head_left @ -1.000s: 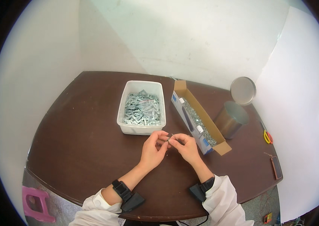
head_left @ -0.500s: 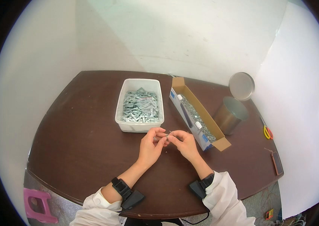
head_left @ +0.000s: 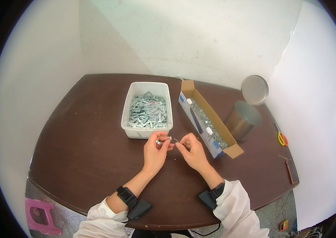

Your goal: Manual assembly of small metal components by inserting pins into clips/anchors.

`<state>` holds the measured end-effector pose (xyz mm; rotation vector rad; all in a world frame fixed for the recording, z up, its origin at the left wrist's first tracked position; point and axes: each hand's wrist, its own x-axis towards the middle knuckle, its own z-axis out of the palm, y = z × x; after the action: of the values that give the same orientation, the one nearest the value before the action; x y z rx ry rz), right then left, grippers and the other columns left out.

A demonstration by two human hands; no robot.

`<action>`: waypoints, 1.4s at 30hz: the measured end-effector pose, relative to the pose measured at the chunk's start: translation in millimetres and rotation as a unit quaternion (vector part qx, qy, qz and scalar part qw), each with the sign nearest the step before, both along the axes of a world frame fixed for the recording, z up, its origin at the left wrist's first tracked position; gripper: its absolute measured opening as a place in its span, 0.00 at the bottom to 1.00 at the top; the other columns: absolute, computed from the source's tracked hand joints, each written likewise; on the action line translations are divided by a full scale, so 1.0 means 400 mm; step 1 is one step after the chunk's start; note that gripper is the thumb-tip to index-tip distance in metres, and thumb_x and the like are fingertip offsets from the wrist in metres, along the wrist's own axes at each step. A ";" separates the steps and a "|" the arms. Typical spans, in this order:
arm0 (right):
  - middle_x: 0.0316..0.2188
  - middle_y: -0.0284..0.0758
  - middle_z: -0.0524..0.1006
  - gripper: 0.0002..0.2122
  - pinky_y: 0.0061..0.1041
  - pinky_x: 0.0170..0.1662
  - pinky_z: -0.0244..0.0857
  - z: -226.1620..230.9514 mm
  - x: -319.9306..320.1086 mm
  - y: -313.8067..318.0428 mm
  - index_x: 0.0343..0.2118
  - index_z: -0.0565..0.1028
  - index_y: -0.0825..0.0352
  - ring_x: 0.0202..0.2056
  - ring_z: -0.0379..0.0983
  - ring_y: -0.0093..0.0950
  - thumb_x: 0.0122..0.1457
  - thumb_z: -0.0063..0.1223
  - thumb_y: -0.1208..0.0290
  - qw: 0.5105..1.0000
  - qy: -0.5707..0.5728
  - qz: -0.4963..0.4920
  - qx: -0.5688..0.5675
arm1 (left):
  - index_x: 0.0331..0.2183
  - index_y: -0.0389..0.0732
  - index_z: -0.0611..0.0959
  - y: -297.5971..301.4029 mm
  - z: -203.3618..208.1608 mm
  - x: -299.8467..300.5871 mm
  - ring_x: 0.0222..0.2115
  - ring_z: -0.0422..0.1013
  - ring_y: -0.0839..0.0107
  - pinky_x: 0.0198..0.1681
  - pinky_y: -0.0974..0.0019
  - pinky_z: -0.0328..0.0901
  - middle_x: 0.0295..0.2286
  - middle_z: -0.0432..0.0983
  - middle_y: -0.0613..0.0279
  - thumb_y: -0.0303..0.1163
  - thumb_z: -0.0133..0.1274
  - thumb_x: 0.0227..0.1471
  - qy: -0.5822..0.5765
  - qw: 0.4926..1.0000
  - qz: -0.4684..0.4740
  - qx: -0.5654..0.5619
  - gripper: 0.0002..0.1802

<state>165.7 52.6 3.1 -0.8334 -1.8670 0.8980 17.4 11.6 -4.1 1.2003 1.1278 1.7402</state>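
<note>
A dark brown table (head_left: pixel 76 150) spreads wide at left, its curved near edge running below both wrists. Two forearms (head_left: pixel 137 186) in white sleeves angle forward and inward over it. An open cardboard box (head_left: pixel 195 119) lies slanted at right; a white tub (head_left: pixel 147 133) of metal plates (head_left: pixel 148 114) stands left of it, with a strip of tabletop between. Just in front of the tub, the left hand (head_left: pixel 155 152), fingers curled, pinches a small metal piece (head_left: pixel 158 142), partly covered. Facing it, slightly apart, the right hand (head_left: pixel 193 152) closes thumb and forefinger on a thin rod (head_left: pixel 176 140) pointing leftward.
</note>
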 end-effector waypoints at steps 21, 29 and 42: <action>0.28 0.36 0.78 0.06 0.22 0.33 0.64 0.028 0.001 -0.022 0.34 0.77 0.69 0.29 0.74 0.27 0.53 0.52 0.79 0.994 0.010 0.016 0.110 | 0.41 0.32 0.68 0.003 -0.013 -0.009 0.30 0.76 0.70 0.32 0.72 0.74 0.32 0.74 0.55 0.18 0.48 0.53 0.011 1.000 0.009 -0.011 0.12; 0.28 0.36 0.78 0.05 0.22 0.33 0.64 0.034 0.003 -0.022 0.34 0.76 0.69 0.29 0.74 0.28 0.53 0.52 0.79 0.996 -0.015 0.014 0.091 | 0.41 0.32 0.68 0.001 -0.004 -0.004 0.30 0.76 0.70 0.32 0.72 0.73 0.32 0.75 0.55 0.18 0.48 0.53 0.016 1.000 0.003 -0.006 0.12; 0.20 0.37 0.74 0.09 0.24 0.24 0.64 0.021 -0.002 -0.033 0.28 0.70 0.69 0.20 0.72 0.28 0.53 0.59 0.70 0.981 -0.059 -0.097 0.156 | 0.40 0.32 0.69 -0.009 0.005 -0.006 0.31 0.76 0.70 0.33 0.73 0.73 0.32 0.73 0.55 0.18 0.49 0.52 0.042 0.999 0.017 0.005 0.11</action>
<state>165.0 39.3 11.4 -0.8682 -1.9256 0.4293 14.9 8.1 -2.0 1.2766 1.1968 1.7362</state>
